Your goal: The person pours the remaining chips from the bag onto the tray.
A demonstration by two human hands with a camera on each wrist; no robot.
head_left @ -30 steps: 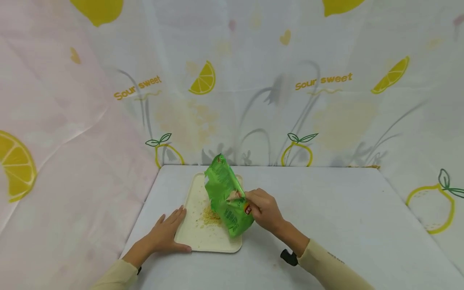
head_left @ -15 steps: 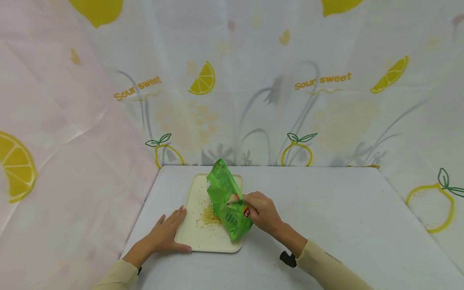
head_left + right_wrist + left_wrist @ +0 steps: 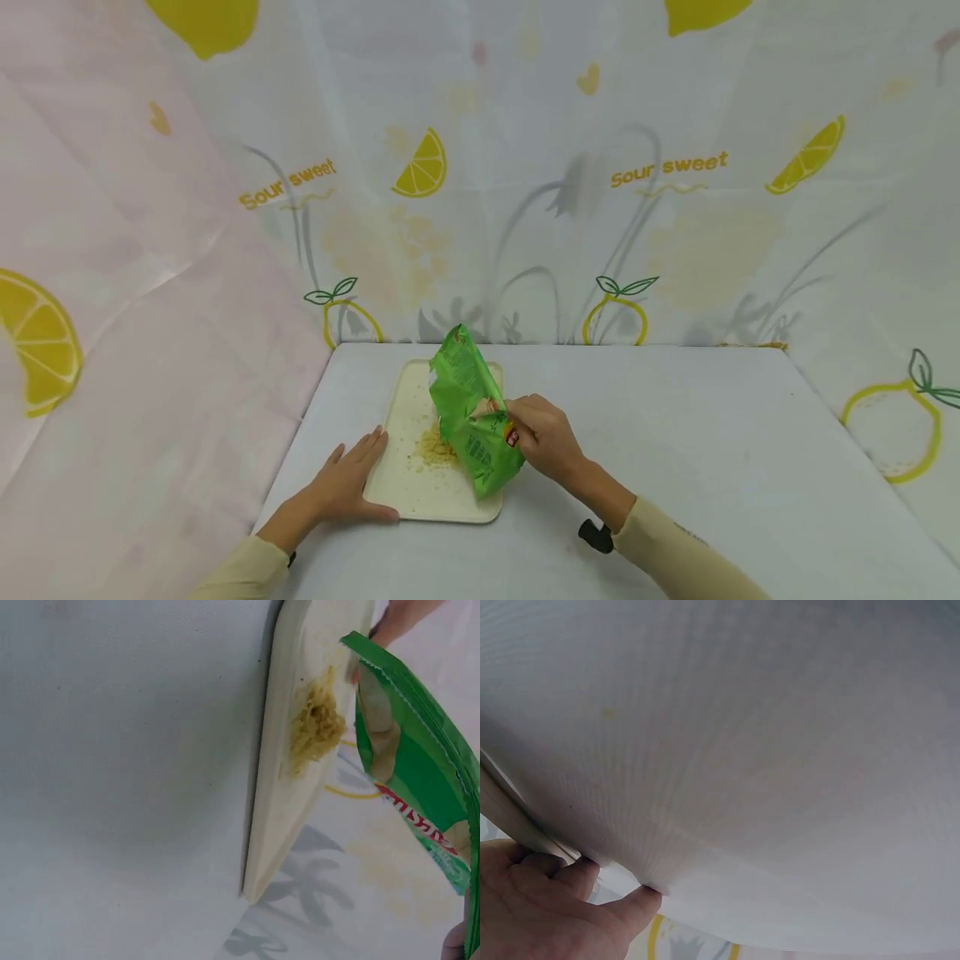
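Observation:
A green snack bag (image 3: 468,417) hangs tilted over the right side of a cream tray (image 3: 397,487), and my right hand (image 3: 549,437) pinches it by its right edge. Yellow crumbs (image 3: 435,450) lie in a small pile on the tray, partly hidden behind the bag in the head view. In the right wrist view the crumb pile (image 3: 316,724) shows whole beside the bag (image 3: 420,757). My left hand (image 3: 345,483) rests with spread fingers along the tray's left edge, its thumb at the near left corner. The left wrist view shows those fingers (image 3: 634,907) at the edge.
The tray lies on a white table (image 3: 660,450) that reaches well to the right. Behind and at the left hang cloth sheets (image 3: 480,208) printed with lemons and words. A black strap piece (image 3: 596,536) sits under the right wrist.
The bag and my right hand have shifted slightly down and to the right, the bag's top dipping a little and then rising slightly. My left hand stays on the tray edge.

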